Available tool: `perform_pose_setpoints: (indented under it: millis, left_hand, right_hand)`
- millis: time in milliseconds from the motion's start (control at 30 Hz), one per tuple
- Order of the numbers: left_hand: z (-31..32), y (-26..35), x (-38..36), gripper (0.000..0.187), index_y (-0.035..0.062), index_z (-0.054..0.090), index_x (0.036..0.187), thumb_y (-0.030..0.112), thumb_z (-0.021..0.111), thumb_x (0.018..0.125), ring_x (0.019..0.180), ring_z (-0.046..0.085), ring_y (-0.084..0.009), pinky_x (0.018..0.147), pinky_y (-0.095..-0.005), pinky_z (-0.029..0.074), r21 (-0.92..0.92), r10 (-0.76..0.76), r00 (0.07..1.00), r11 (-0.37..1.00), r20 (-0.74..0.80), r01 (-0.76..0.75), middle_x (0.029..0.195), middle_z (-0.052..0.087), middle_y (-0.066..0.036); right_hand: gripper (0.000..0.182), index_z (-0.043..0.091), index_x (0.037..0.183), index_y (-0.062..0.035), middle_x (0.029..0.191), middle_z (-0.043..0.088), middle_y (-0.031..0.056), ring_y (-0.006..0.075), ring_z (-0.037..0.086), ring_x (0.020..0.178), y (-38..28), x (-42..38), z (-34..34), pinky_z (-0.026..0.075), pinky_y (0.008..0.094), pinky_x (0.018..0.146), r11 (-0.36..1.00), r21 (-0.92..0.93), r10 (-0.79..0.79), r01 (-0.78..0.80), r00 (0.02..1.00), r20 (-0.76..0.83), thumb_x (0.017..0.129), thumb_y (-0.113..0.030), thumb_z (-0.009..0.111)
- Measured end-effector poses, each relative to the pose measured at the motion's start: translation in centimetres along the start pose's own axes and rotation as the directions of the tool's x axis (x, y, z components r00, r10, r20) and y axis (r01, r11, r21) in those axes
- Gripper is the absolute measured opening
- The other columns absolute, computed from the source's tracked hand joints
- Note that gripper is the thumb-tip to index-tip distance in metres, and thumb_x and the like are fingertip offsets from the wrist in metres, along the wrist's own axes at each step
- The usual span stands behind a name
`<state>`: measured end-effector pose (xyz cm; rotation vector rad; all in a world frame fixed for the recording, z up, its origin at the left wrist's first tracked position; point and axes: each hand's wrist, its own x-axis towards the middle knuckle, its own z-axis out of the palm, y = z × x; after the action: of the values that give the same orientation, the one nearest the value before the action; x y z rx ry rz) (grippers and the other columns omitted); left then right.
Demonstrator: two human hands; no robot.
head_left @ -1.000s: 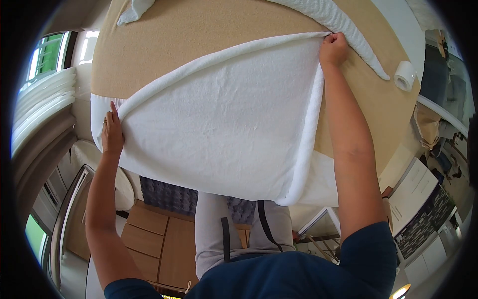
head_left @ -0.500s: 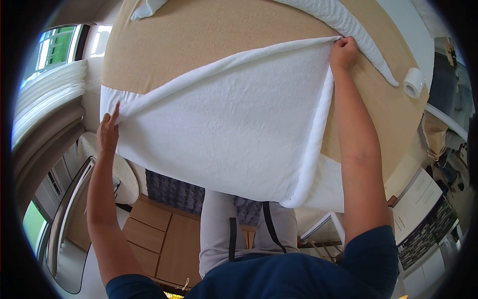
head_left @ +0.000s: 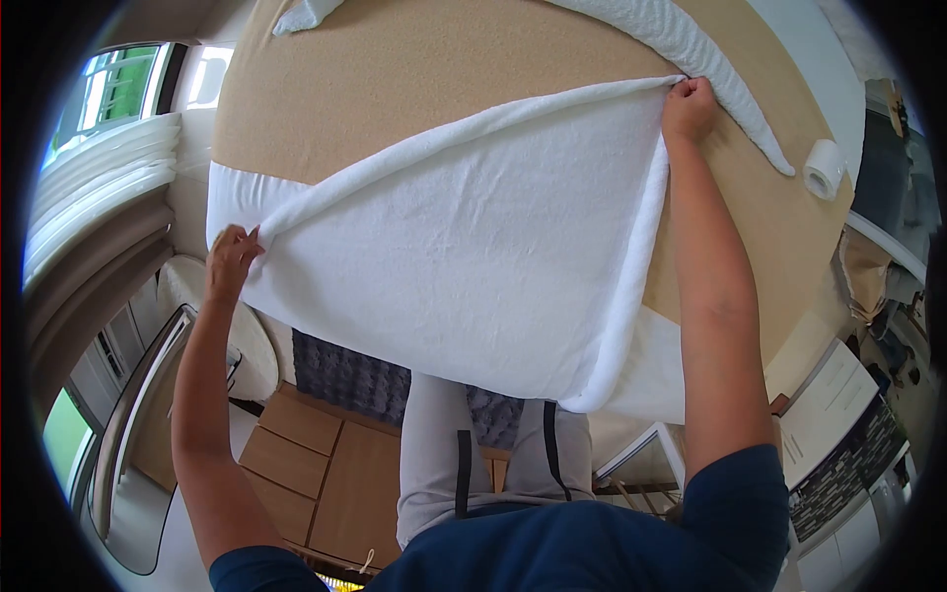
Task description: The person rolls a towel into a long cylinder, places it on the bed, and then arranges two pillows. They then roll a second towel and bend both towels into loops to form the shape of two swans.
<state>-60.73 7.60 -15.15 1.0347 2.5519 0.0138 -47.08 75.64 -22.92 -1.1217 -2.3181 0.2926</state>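
A white towel [head_left: 473, 237] with rolled edges along its top and right side lies over a tan and white covered surface [head_left: 395, 79]. My left hand [head_left: 235, 259] pinches the towel's left corner, fingers closed on it. At the upper right corner, where the two rolled edges meet, my right hand [head_left: 689, 107] grips the towel between thumb and fingers. Beyond that corner, a second rolled white towel [head_left: 691, 49] curves along the far side of the surface.
A white paper roll [head_left: 823, 168] stands at the right edge of the surface. Wooden drawers [head_left: 286, 454] and a dark textured mat [head_left: 350, 380] are below the near edge. Curtains [head_left: 109, 227] hang at the left, beside a window [head_left: 118, 94].
My left hand has moved slightly right and down, its extended finger now bent in onto the towel corner. Small wrinkles show in the towel's middle. My right hand still grips its corner.
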Motion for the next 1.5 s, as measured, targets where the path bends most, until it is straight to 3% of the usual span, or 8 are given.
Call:
perform_pose_setpoints:
  millis: [467, 600, 733, 1033, 1133, 1200, 1333, 1500]
  left_hand:
    - [4.2, 9.4, -4.8, 0.078, 0.0114, 0.025, 0.143, -0.009, 0.052, 0.072, 0.081, 0.055, -0.0278, 0.071, -0.0340, 0.048, 0.071, -0.143, 0.972, 0.985, -0.186, 0.158, 0.099, 0.050, -0.011]
    - [2.3, 4.5, -4.8, 0.074, 0.0191, 0.034, 0.140, -0.005, 0.058, 0.074, 0.096, 0.055, -0.0266, 0.079, -0.0334, 0.047, -0.208, -0.323, 0.900, 0.897, 0.291, 0.390, 0.104, 0.055, -0.010]
    - [2.7, 5.4, -2.9, 0.081, 0.0192, 0.035, 0.138, -0.003, 0.067, 0.067, 0.084, 0.059, -0.0278, 0.074, -0.0348, 0.048, 0.032, -0.036, 0.979, 0.999, -0.201, 0.044, 0.093, 0.060, -0.011]
    - [7.3, 14.2, -7.5, 0.079, 0.0191, 0.032, 0.141, -0.006, 0.057, 0.070, 0.079, 0.058, -0.0274, 0.070, -0.0388, 0.047, 0.252, -0.308, 0.910, 0.891, -0.277, 0.378, 0.085, 0.055, -0.007]
    - [6.0, 14.1, -8.6, 0.071, 0.0186, 0.034, 0.139, -0.008, 0.050, 0.075, 0.086, 0.057, -0.0260, 0.075, -0.0357, 0.047, 0.057, -0.273, 0.930, 0.954, -0.247, 0.295, 0.094, 0.055, -0.008]
    - [3.6, 11.2, -8.0, 0.064, 0.0201, 0.043, 0.135, -0.007, 0.051, 0.077, 0.092, 0.056, -0.0248, 0.079, -0.0343, 0.047, -0.137, -0.482, 0.825, 0.833, 0.295, 0.536, 0.101, 0.055, -0.009]
    - [2.4, 10.9, -5.4, 0.061, 0.0216, 0.054, 0.125, -0.004, 0.063, 0.070, 0.078, 0.060, -0.0247, 0.071, -0.0366, 0.049, 0.030, 0.000, 0.973, 1.000, -0.231, 0.007, 0.085, 0.057, -0.009]
    - [3.4, 13.7, -7.6, 0.083, 0.0216, 0.038, 0.137, -0.002, 0.066, 0.062, 0.075, 0.056, -0.0319, 0.068, -0.0403, 0.047, -0.098, -0.231, 0.973, 0.969, -0.014, 0.229, 0.083, 0.054, -0.011]
  right_hand:
    - [0.006, 0.054, 0.069, -0.0062, 0.071, 0.061, 0.0136, 0.0341, 0.058, 0.069, 0.1, -0.1, 0.3, 0.045, 0.0454, 0.060, 0.999, 0.041, 0.013, -0.012, 1.000, -0.013, 0.073, -0.010, 0.058]
    - [0.007, 0.054, 0.071, -0.0058, 0.073, 0.061, 0.0147, 0.0347, 0.059, 0.070, -0.3, -0.2, -0.1, 0.045, 0.0456, 0.061, 0.998, 0.055, 0.042, -0.043, 0.999, 0.027, 0.074, -0.011, 0.057]
    - [0.009, 0.054, 0.071, -0.0052, 0.074, 0.061, 0.0151, 0.0348, 0.059, 0.072, -0.2, -0.1, 0.1, 0.046, 0.0458, 0.063, 0.997, 0.066, 0.027, -0.029, 0.999, 0.023, 0.076, -0.013, 0.055]
    - [0.009, 0.056, 0.073, -0.0055, 0.075, 0.062, 0.0143, 0.0338, 0.060, 0.073, -0.4, -0.1, -0.1, 0.046, 0.0453, 0.064, 0.994, 0.079, 0.070, -0.074, 0.996, 0.059, 0.077, -0.013, 0.055]
    - [0.009, 0.056, 0.072, -0.0059, 0.075, 0.062, 0.0140, 0.0334, 0.060, 0.073, -0.3, 0.0, -0.2, 0.046, 0.0454, 0.064, 0.994, 0.071, 0.077, -0.083, 0.994, 0.075, 0.076, -0.014, 0.056]
    - [0.008, 0.056, 0.072, -0.0062, 0.075, 0.062, 0.0139, 0.0333, 0.060, 0.073, -0.4, -0.1, -0.2, 0.046, 0.0455, 0.063, 0.995, 0.067, 0.064, -0.071, 0.993, 0.097, 0.076, -0.014, 0.056]
    - [0.009, 0.056, 0.072, -0.0067, 0.076, 0.063, 0.0135, 0.0336, 0.060, 0.073, -0.1, 0.1, 0.3, 0.047, 0.0449, 0.064, 0.997, 0.050, 0.049, -0.052, 0.997, 0.053, 0.076, -0.015, 0.056]
    - [0.009, 0.057, 0.075, -0.0054, 0.078, 0.063, 0.0149, 0.0345, 0.060, 0.075, -0.3, 0.0, 0.0, 0.047, 0.0447, 0.065, 0.998, 0.026, 0.051, -0.053, 0.996, 0.078, 0.077, -0.014, 0.055]
